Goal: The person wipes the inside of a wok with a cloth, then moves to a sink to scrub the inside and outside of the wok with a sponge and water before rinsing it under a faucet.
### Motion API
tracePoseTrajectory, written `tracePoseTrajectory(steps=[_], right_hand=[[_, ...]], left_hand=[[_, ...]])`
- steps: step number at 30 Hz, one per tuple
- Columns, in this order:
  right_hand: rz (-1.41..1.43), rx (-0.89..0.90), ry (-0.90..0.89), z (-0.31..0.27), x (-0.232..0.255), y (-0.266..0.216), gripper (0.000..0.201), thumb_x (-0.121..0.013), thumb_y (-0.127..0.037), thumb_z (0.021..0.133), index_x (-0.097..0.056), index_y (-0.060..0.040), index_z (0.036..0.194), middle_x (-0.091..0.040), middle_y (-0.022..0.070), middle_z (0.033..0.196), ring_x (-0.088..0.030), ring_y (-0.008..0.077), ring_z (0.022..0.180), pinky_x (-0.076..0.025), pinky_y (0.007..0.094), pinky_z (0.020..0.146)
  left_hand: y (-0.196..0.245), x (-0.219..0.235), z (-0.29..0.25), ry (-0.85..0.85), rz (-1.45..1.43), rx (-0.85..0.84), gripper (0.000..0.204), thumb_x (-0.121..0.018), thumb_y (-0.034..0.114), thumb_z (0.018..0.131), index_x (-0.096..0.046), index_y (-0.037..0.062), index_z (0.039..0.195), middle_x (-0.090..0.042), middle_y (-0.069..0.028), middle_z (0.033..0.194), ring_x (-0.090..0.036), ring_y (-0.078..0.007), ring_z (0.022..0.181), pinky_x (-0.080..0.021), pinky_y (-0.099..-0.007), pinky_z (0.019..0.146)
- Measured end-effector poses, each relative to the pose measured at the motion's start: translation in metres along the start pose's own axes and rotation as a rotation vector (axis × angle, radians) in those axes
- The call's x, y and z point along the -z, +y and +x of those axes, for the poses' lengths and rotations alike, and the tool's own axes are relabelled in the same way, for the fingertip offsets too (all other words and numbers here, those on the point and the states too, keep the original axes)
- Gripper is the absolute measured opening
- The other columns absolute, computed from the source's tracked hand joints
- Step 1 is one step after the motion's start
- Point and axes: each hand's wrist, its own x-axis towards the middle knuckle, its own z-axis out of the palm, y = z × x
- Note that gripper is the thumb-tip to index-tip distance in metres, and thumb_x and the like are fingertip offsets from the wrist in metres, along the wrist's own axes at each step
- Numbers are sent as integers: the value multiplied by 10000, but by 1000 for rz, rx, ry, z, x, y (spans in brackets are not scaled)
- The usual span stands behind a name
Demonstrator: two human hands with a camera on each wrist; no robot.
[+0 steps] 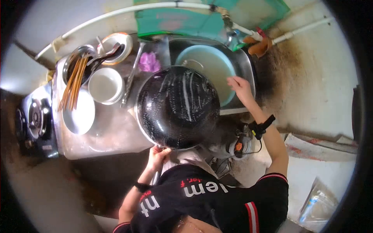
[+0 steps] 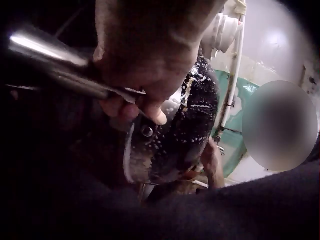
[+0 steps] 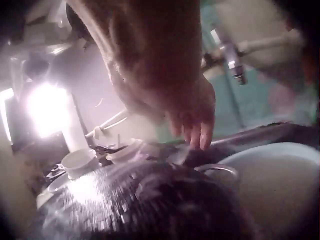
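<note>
A large black wok [image 1: 178, 106], its rounded underside up and wet with streaks of suds, leans over the sink's near edge. My left hand [image 1: 158, 155] grips it at the near side, fingers wrapped round the metal handle [image 2: 55, 60] close to a rivet. My right hand [image 1: 241, 90] hovers over the right part of a light blue basin [image 1: 232, 70] of cloudy water, its fingers loosely bent and holding nothing. In the right wrist view these fingers [image 3: 200, 132] hang down beyond the wok. A looped metal handle [image 1: 193, 62] shows at the wok's far edge.
On the counter [image 1: 105, 134] to the left are white bowls [image 1: 105, 85], a white plate [image 1: 79, 116], chopsticks [image 1: 75, 83] and a long metal utensil [image 1: 132, 77]. A purple crumpled thing [image 1: 149, 62] lies beside the steel sink [image 1: 248, 72]. A gas stove [image 1: 37, 118] stands far left.
</note>
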Motion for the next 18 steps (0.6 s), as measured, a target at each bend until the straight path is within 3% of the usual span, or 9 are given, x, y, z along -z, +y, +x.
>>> tracePoseTrajectory(steps=[2, 6, 8, 10, 14, 15, 16, 18], right_hand=[[-219, -60, 131, -20, 21, 48, 228, -569, -178, 821, -605, -32, 993, -633, 120, 838, -599, 172, 761, -456, 289, 679], [-440, -131, 137, -27, 54, 119, 241, -570, -100, 790, -583, -10, 1014, -627, 143, 937, -604, 243, 858, -467, 319, 761], [-493, -171, 72, -12, 69, 138, 275, -577, -106, 780, -572, -13, 1039, -613, 160, 984, -584, 283, 928, -456, 350, 800], [-592, -81, -92, 12, 75, 161, 434, -556, -113, 777, -472, -55, 1199, -522, 215, 1142, -512, 336, 1053, -426, 392, 868], [-785, -121, -409, 50, 46, 180, 718, -555, -168, 783, -162, -158, 1384, -372, 285, 1269, -441, 387, 1128, -396, 385, 935], [-848, -148, -471, 58, 40, 165, 617, -529, -169, 782, -271, -59, 1331, -370, 296, 1263, -475, 390, 1084, -415, 414, 893], [-840, -143, -475, 68, 34, 169, 617, -529, -169, 782, -271, -59, 1331, -370, 296, 1263, -475, 390, 1084, -415, 414, 893], [-973, -188, -513, 88, 22, 188, 496, -494, -142, 783, -358, 52, 1219, -357, 297, 1255, -510, 374, 1025, -435, 421, 829]], left_hand=[[-2, 2, 1, 9, 11, -11, 72, -594, 46, 795, -542, 25, 840, -501, -18, 572, -431, -87, 429, -322, -215, 383], [5, -4, -3, 95, 99, -13, 63, -560, 19, 771, -521, 17, 820, -494, -18, 565, -426, -84, 422, -335, -214, 391], [10, -4, -8, 115, 177, -27, 43, -553, 25, 757, -512, 22, 768, -482, -13, 544, -428, -85, 411, -338, -211, 385], [5, 3, -8, 108, 206, -53, 99, -575, 65, 768, -481, 51, 738, -444, -7, 522, -410, -109, 381, -329, -242, 368], [1, 18, -8, 81, 248, -71, 146, -604, 124, 761, -492, 41, 718, -480, -44, 494, -428, -125, 383, -335, -253, 370], [-1, 20, -6, 70, 237, -82, 135, -601, 121, 755, -504, 28, 744, -496, -58, 495, -438, -132, 385, -335, -253, 370], [-2, 21, -7, 114, 210, -69, 129, -597, 110, 746, -511, 18, 775, -492, -56, 489, -440, -137, 383, -336, -255, 369], [0, 23, -9, 104, 195, -37, 146, -611, 92, 723, -514, 10, 795, -522, -61, 534, -474, -146, 404, -377, -256, 381]])
